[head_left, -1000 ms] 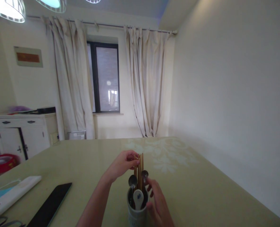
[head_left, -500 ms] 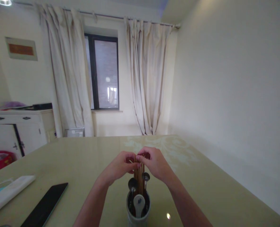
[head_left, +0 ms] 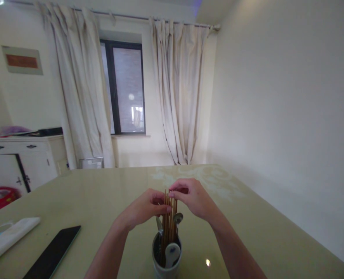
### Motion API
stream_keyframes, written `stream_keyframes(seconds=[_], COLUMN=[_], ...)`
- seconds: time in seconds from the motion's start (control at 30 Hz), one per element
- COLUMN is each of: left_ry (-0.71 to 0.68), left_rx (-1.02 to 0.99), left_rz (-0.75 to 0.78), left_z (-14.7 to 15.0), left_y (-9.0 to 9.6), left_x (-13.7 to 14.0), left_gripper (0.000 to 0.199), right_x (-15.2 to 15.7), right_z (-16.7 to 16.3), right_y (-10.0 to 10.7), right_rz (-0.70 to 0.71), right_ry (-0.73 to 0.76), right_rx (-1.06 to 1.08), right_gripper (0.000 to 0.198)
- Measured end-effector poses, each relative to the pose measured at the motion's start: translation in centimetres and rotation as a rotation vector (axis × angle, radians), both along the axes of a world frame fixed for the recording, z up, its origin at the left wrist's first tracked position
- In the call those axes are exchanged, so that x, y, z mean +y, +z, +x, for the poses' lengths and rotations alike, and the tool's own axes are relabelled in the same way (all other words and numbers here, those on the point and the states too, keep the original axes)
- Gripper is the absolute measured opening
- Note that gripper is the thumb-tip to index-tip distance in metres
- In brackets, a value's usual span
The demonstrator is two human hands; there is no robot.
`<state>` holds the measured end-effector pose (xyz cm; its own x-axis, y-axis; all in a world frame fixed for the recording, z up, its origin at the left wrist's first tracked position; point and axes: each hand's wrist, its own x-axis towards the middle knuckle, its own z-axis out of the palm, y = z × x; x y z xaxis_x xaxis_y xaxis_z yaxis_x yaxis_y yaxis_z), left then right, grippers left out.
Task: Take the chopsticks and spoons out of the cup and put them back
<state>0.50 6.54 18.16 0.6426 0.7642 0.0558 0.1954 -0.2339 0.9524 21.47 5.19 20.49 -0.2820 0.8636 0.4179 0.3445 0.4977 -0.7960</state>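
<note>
A pale round holder (head_left: pixel 166 272) stands at the table's near edge, with several wooden chopsticks (head_left: pixel 168 223) upright in it. Two metal spoons (head_left: pixel 178 218) flank the sticks, and a white ceramic spoon (head_left: pixel 172 254) leans at the front. My left hand (head_left: pixel 151 205) curls round the chopsticks from the left, its thumb across their front. Higher up, my right hand (head_left: pixel 189 193) pinches the chopstick tops between thumb and fingers. The fingertips behind the sticks are partly hidden.
The glossy greenish table (head_left: pixel 108 205) spreads out ahead. To the left lie a black flat device (head_left: pixel 54 252) and a white power strip (head_left: pixel 13 240). A wall (head_left: pixel 291 135) runs along the right side; a white cabinet (head_left: pixel 40 162) stands beyond the table at left.
My left hand has slid slightly down the chopsticks while my right hand has risen a little. The left metal spoon has turned edge-on and the ceramic spoon has tilted right.
</note>
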Motion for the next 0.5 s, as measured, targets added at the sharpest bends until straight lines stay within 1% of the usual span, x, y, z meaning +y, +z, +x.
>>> stream_keyframes(seconds=[0.23, 0.5], left_ry=[-0.046, -0.028], left_rx=[-0.042, -0.01], left_rz=[-0.077, -0.012], left_z=[0.28, 0.16], left_y=[0.12, 0.43], left_x=[-0.36, -0.34], left_gripper=[0.027, 0.026], right_x=[-0.2, -0.16], right_z=[0.13, 0.38], right_y=[0.08, 0.22], right_rz=[-0.055, -0.048], right_ry=[-0.006, 0.032], right_rx=[0.061, 0.037], right_gripper=[0.009, 0.006])
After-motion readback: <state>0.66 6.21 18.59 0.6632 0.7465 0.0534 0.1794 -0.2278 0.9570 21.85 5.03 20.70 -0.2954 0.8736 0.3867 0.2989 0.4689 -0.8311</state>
